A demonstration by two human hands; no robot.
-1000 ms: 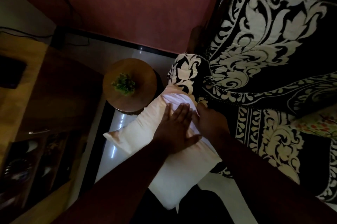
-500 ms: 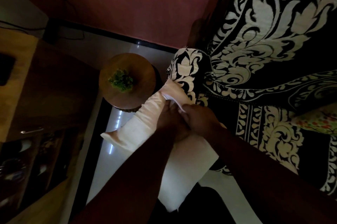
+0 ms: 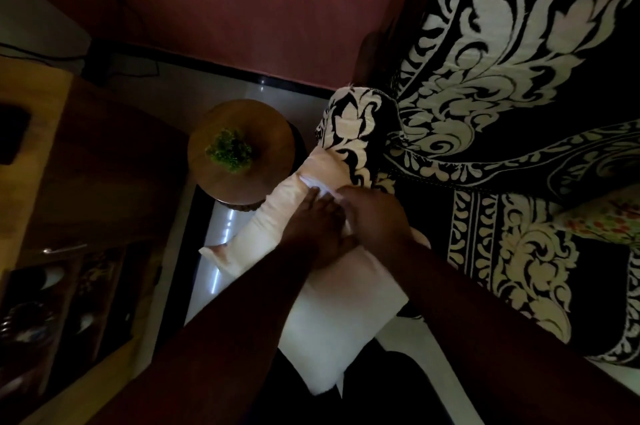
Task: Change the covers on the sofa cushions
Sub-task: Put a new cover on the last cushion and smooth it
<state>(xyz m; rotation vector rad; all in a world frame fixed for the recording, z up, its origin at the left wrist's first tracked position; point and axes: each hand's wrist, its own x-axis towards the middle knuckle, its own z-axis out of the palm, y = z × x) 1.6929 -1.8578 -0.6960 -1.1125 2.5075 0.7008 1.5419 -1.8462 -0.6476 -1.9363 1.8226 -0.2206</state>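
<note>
Head view, white cushion [image 3: 346, 317] half inside cream cover [image 3: 273, 213], both hands' grip unclear

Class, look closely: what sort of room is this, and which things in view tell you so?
Most likely a home living room: a sofa in black-and-cream patterned fabric, a round wooden side table bearing a small green plant, and a wooden cabinet.

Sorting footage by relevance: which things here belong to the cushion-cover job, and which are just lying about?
Job: white cushion, cream cover, left hand, right hand, patterned sofa.
Lying about: round side table, green plant, wooden cabinet, floral cushion.
</note>
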